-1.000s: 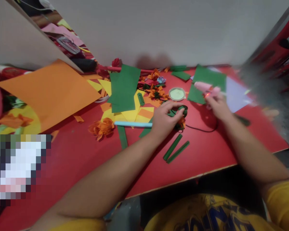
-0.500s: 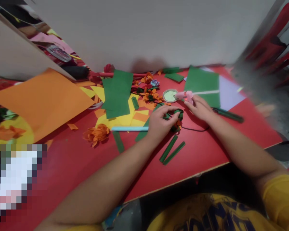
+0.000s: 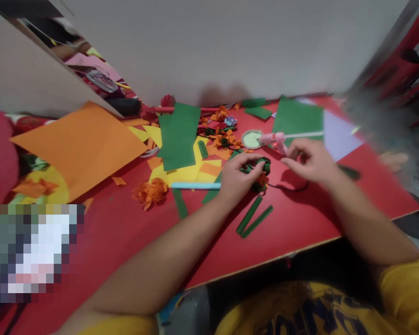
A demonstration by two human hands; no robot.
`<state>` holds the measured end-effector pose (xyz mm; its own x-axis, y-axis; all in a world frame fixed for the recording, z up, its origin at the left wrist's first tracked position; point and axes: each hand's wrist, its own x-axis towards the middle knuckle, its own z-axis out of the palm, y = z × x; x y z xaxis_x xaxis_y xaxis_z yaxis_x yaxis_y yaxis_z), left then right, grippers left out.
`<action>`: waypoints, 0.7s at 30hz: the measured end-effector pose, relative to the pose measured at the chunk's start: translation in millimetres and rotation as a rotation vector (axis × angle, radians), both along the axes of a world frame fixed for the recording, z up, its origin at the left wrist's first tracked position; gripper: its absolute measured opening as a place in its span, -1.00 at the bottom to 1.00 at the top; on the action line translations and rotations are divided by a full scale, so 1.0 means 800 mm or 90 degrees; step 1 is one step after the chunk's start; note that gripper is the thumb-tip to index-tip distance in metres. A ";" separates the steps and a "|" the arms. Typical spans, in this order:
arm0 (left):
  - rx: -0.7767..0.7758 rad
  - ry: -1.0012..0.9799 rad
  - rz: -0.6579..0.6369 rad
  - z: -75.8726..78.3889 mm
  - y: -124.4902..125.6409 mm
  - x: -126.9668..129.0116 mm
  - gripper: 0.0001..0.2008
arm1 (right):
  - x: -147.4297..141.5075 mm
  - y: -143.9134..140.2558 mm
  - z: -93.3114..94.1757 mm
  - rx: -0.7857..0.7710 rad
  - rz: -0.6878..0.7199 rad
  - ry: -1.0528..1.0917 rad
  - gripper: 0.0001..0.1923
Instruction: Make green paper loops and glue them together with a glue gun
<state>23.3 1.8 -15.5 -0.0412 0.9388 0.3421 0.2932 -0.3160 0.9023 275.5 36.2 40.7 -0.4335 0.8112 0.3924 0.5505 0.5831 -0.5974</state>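
My left hand (image 3: 240, 173) is closed, thumb against fingers, on a green paper piece (image 3: 266, 166). Orange petals (image 3: 261, 180) show just below that piece, and a thin dark cord curves away to its right. Beside them my right hand (image 3: 312, 160) hovers over the table with thumb and forefinger apart and nothing visible in it. Just past its fingertips lies a pink glue gun (image 3: 278, 141) with a small red light and a white glue stick (image 3: 303, 135) in its back. Its nozzle rests over a round dish (image 3: 252, 139) with a pale green inside.
Two folded green strips (image 3: 254, 218) lie near me. An orange paper flower (image 3: 150, 193), a light blue stick (image 3: 195, 185), green sheets (image 3: 179, 135), an orange sheet (image 3: 87, 149) and lilac paper (image 3: 338, 137) cover the red table (image 3: 132, 246). A wall (image 3: 209, 46) stands behind.
My right hand has let go of the glue gun and drawn back to the right, rising a little. The left hand keeps its hold on the green paper piece. The view has shifted slightly left.
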 end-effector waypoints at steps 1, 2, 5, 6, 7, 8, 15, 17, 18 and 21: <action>-0.006 -0.011 -0.005 0.000 0.000 0.000 -0.83 | -0.011 -0.005 -0.002 0.031 0.030 0.041 -0.82; -0.013 -0.027 -0.008 -0.001 0.000 0.000 -0.82 | -0.022 -0.009 -0.006 0.045 0.057 0.066 -0.89; -0.047 -0.082 -0.020 -0.003 0.000 0.000 -0.76 | -0.047 -0.012 -0.023 0.048 0.081 0.106 -0.82; -0.056 -0.096 -0.026 -0.003 0.000 0.000 -0.74 | -0.050 -0.012 -0.028 0.049 0.077 0.115 -0.81; -0.063 -0.106 -0.034 -0.004 0.000 0.000 -0.73 | -0.052 -0.011 -0.032 0.051 0.072 0.123 -0.81; -0.066 -0.113 -0.042 -0.005 0.001 0.000 -0.73 | -0.051 -0.010 -0.034 0.054 0.071 0.131 -0.82; -0.085 -0.132 -0.079 -0.011 0.002 -0.002 -0.71 | -0.043 -0.005 -0.036 0.081 0.124 0.154 -0.85; -0.095 -0.146 -0.086 -0.013 0.002 -0.002 -0.69 | -0.043 -0.005 -0.035 0.091 0.132 0.153 -0.84; -0.097 -0.151 -0.088 -0.013 0.002 -0.001 -0.69 | -0.043 -0.005 -0.034 0.094 0.132 0.149 -0.84; -0.097 -0.156 -0.088 -0.012 0.002 0.000 -0.69 | -0.043 -0.007 -0.033 0.090 0.113 0.135 -0.84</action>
